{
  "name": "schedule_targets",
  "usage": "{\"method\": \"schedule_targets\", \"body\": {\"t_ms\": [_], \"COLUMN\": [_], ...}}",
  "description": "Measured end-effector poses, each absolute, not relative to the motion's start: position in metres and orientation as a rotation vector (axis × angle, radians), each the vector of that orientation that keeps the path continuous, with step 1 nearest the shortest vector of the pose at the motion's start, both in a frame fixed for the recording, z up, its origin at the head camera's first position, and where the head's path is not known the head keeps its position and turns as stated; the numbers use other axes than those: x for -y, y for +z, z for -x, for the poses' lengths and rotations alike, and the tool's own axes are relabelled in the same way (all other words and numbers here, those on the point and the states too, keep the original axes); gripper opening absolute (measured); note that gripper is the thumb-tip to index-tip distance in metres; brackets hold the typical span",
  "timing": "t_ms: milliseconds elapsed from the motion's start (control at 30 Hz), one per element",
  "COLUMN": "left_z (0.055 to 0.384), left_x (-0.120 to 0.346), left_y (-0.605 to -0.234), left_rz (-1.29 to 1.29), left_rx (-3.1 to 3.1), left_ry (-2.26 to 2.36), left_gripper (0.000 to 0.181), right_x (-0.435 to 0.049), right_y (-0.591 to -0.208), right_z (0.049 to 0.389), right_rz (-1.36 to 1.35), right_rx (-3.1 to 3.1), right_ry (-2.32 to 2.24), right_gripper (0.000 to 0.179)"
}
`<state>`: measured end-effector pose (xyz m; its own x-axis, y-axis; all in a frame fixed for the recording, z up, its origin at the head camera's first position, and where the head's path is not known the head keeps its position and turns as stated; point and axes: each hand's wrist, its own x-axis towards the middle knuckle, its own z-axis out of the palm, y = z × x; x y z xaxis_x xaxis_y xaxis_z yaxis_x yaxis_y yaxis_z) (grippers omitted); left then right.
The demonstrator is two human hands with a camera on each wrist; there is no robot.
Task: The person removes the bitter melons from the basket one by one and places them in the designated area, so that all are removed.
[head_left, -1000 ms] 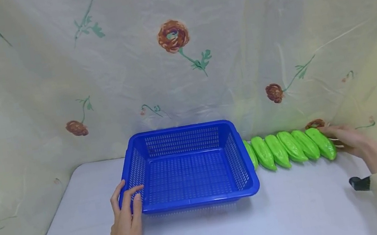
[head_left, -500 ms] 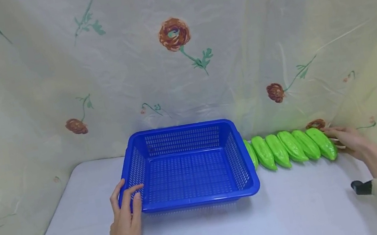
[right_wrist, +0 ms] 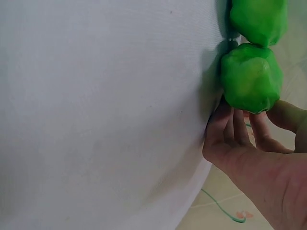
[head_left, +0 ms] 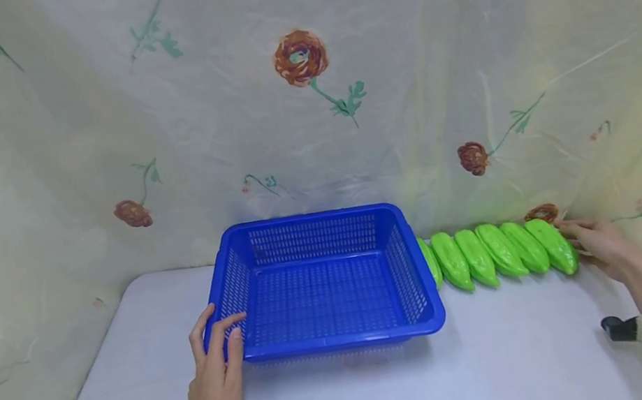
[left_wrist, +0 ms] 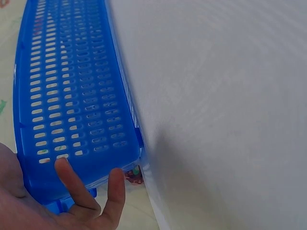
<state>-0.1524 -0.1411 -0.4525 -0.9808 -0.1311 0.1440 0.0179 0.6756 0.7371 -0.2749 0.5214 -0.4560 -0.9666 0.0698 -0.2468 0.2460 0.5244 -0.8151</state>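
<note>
In the head view, a blue plastic basket [head_left: 318, 299] stands at the middle of the table with nothing inside. My left hand [head_left: 214, 384] rests on its left front corner, fingers spread over and around the rim. The left wrist view shows two fingers [left_wrist: 115, 191] by the basket's outer wall [left_wrist: 72, 96]. Several glossy, bright green, pepper-shaped pieces [head_left: 502, 251] lie side by side right of the basket. The leftmost is partly hidden by it. My right hand [head_left: 606, 248] touches the outer side of the rightmost green piece [right_wrist: 252, 79] with its fingers, not wrapped round it.
A white cloth [head_left: 502, 368] covers the table. Behind it and at both sides hangs a pale curtain [head_left: 384, 41] with printed flowers. Under my right sleeve a small black object [head_left: 619, 328] sticks out.
The head view shifts slightly. My right hand slides a little toward the front along the rightmost green piece. The basket, the row and my left hand keep their places.
</note>
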Motion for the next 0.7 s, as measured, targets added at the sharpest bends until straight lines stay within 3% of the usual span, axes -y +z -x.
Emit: {"method": "schedule_targets", "body": {"t_ms": [233, 700], "left_z": [0.154, 0.151], "left_x": [0.138, 0.140], "left_y": [-0.454, -0.452], "left_rz": [-0.103, -0.089], "left_rx": [2.715, 2.747], "left_ry": [-1.194, -1.117], "left_gripper": [0.040, 0.039], "right_x": [-0.520, -0.481], "right_y": [-0.459, -0.454], "right_z": [0.273, 0.264], "right_rz": [-0.294, -0.508], "right_rx": [-2.604, -3.159], "right_ry": [-1.356, -1.099], "right_gripper": [0.070, 0.060]}}
